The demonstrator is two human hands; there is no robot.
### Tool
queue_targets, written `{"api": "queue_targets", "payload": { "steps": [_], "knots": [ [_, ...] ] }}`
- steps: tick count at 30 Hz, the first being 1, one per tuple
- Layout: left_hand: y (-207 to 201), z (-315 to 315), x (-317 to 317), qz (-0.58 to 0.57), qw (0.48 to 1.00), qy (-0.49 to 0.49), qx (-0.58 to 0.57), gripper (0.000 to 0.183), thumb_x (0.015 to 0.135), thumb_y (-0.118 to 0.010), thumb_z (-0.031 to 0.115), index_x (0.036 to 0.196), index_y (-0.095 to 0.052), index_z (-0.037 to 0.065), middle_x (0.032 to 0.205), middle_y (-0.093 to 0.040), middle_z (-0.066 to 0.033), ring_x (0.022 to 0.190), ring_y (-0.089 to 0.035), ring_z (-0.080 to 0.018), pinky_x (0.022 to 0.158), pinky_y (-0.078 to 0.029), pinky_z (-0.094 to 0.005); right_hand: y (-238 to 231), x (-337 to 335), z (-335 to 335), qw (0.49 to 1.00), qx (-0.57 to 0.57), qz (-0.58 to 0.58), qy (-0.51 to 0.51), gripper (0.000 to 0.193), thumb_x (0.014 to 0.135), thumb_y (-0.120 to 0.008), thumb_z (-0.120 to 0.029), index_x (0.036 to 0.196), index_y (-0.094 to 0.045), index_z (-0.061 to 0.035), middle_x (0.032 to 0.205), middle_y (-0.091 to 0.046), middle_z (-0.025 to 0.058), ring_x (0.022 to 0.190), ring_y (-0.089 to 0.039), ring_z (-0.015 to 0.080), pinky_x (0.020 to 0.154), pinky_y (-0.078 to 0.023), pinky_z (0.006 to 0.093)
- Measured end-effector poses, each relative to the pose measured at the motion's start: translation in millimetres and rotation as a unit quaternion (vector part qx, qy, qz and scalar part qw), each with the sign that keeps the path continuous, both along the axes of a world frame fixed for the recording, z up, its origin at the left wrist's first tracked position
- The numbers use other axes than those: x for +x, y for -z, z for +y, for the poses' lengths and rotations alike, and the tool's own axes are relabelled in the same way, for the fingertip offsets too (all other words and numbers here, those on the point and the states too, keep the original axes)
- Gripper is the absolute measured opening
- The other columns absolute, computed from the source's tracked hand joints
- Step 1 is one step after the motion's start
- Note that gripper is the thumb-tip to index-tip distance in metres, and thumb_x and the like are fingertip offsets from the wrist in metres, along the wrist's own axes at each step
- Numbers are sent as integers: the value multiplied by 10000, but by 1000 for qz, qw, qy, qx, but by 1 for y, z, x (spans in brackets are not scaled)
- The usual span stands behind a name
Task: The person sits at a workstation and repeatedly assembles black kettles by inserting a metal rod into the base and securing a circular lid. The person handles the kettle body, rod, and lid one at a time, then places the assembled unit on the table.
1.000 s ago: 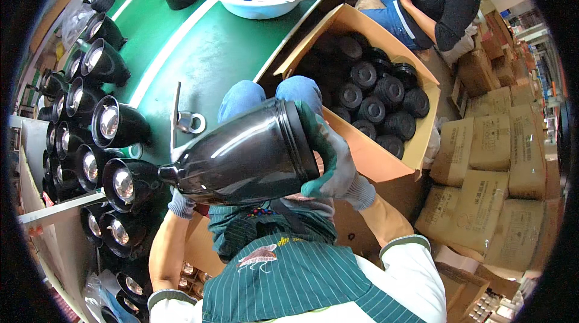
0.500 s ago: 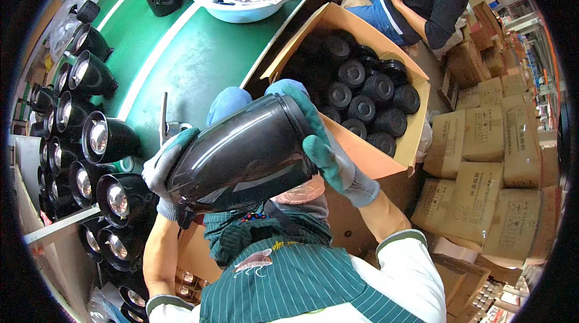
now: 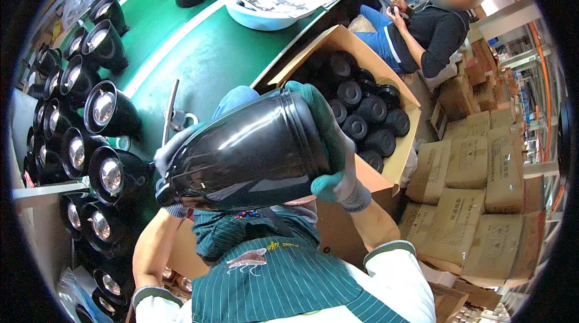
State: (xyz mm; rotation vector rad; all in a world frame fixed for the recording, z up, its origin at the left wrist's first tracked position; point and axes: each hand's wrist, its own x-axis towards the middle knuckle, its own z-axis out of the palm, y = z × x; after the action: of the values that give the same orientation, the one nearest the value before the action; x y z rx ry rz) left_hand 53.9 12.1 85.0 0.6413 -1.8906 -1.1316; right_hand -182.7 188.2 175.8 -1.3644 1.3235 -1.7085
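A glossy black thermos jug [image 3: 241, 157] lies sideways above my lap, its wide end to the right. My left hand [image 3: 170, 149], in a grey and green work glove, is closed around the narrower end; the jug hides most of its fingers. At the wide end, beside a ridged black ring, my right hand [image 3: 336, 142] wraps the base from the far side, with the green-tipped thumb against the near edge. Just beyond my left hand, a metal lever [image 3: 171, 109] and a metal fitting [image 3: 183, 120] stand at the green bench.
Several black jug bodies with silvery liners [image 3: 105, 106] crowd the left side. An open carton [image 3: 395, 166] of round black caps [image 3: 371, 109] is at the right. A light-blue basin [image 3: 259, 19] holds printed sheets. Stacked cartons [image 3: 464, 220] and a seated person [image 3: 422, 39] are farther right.
My view has shifted, so the bench and carton sit differently in it. The jug stays in both hands, and the right hand has wrapped farther around its wide end.
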Motion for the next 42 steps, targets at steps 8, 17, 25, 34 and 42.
{"api": "queue_targets", "payload": {
  "steps": [8, 17, 25, 34, 42],
  "knots": [
    [-77, -10, 29, -113, 908, 46, -402, 327, 800, -782, 192, 1109, -784, 83, 1165, -755, -133, 1053, -745, -301, 879, -603, -399, 101, -28, 11, 931, 196, -307, -21, 622, 1078, -466, -277, 1609, -269, -20, 1602, -404, 141, 1444, -440, 203, 1213, -342, 312],
    [4, -27, 6, -51, 996, 44, 62, 311, 918, -721, 155, 1159, -711, -42, 1076, -765, -137, 908, -746, -232, 867, -606, -363, 35, -15, 9, 984, 86, 146, -54, 1009, 915, -633, -590, 1632, -212, -18, 1659, -211, 272, 1526, -249, 412, 1240, -210, 503],
    [-30, -23, -8, -73, 981, -21, -177, 324, 855, -729, 217, 1115, -785, 32, 1095, -770, -149, 1026, -754, -270, 941, -592, -396, 41, -12, -20, 982, 110, -146, -54, 756, 1049, -501, -485, 1585, -313, 14, 1606, -359, 205, 1455, -384, 315, 1211, -315, 436],
    [42, -37, 25, 1, 948, 77, 309, 298, 935, -701, 118, 1201, -719, -15, 1077, -768, -112, 927, -742, -236, 886, -607, -366, 54, -25, 0, 983, 75, 154, -68, 1030, 912, -617, -650, 1631, -209, -36, 1670, -180, 257, 1528, -199, 445, 1236, -205, 533],
    [-60, -34, 12, -97, 914, 59, -389, 359, 768, -792, 136, 1105, -773, 11, 1080, -765, -181, 975, -765, -315, 871, -616, -414, 55, -11, -16, 961, 191, -197, -24, 714, 1047, -531, -491, 1573, -328, -52, 1532, -460, 131, 1379, -492, 221, 1155, -414, 392]
  ]
}}
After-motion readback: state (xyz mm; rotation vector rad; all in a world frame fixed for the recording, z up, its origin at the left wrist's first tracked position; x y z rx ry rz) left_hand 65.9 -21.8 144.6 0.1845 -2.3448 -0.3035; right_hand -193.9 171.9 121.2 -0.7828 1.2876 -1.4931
